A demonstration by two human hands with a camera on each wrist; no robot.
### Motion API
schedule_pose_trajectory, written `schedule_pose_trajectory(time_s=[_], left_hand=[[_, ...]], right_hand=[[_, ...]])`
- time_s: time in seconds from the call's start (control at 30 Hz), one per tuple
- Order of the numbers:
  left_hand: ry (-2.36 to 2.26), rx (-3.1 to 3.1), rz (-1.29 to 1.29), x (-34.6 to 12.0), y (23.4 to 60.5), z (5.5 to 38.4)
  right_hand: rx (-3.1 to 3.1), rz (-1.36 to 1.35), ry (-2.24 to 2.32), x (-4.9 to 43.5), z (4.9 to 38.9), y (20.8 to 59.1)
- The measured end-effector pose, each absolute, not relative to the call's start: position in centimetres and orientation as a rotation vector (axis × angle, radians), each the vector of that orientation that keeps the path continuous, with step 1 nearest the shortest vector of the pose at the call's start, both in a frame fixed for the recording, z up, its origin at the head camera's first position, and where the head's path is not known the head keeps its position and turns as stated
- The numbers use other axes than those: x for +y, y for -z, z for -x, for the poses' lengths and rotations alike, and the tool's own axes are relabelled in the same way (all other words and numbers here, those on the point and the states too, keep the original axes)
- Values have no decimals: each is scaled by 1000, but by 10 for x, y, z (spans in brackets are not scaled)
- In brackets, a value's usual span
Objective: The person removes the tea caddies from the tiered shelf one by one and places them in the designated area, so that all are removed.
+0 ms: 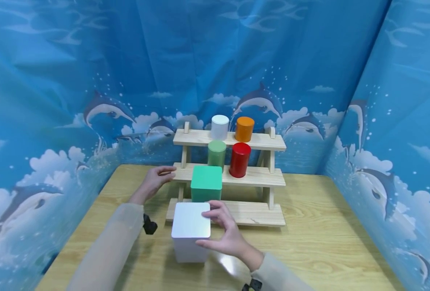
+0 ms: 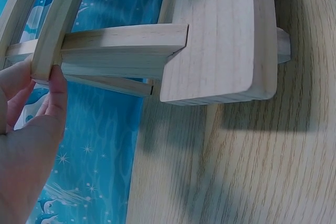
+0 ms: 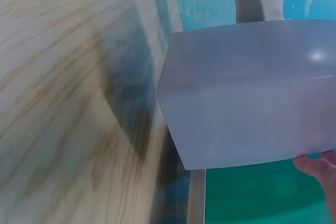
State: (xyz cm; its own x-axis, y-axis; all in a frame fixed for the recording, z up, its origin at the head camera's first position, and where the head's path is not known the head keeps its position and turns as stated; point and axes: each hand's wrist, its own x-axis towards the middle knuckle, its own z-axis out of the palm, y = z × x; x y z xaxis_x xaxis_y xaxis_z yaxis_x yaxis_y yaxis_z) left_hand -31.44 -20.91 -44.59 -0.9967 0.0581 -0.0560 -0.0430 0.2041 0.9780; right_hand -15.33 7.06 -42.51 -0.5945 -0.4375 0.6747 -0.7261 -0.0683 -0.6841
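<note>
My right hand (image 1: 226, 232) grips a tall white block (image 1: 191, 220) by its upper part, thumb on the near side and fingers on the far side. This block is in front of the stand's lowest shelf, and in the right wrist view its shadow lies on the wood beside it. At the left end of the wooden tiered stand (image 1: 252, 212), my left hand (image 1: 153, 182) pinches the end of the middle shelf (image 2: 55, 30) between thumb and fingers. Behind the white block, a green block (image 1: 206, 178) stands on the lowest shelf, its lower part partly hidden.
On the middle shelf stand a pale green cylinder (image 1: 216, 152) and a red cylinder (image 1: 240, 161). The top shelf holds a white cylinder (image 1: 220, 127) and an orange cylinder (image 1: 244, 129). A blue dolphin-print curtain (image 1: 200, 60) surrounds the wooden table (image 1: 316, 234) at the back and sides.
</note>
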Motion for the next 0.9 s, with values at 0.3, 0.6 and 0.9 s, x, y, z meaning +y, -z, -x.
schedule_pose_trajectory(time_s=[0.3, 0.6, 0.9], left_hand=[[-1935, 2359, -33, -212, 447, 315], [-1956, 2318, -59, -213, 449, 315], [-1960, 2337, -61, -214, 447, 315]], right_hand=[[-1936, -1269, -1718, 51, 156, 429], [-2009, -1226, -1694, 37, 156, 436], [-2028, -1206, -1719, 30, 160, 441]])
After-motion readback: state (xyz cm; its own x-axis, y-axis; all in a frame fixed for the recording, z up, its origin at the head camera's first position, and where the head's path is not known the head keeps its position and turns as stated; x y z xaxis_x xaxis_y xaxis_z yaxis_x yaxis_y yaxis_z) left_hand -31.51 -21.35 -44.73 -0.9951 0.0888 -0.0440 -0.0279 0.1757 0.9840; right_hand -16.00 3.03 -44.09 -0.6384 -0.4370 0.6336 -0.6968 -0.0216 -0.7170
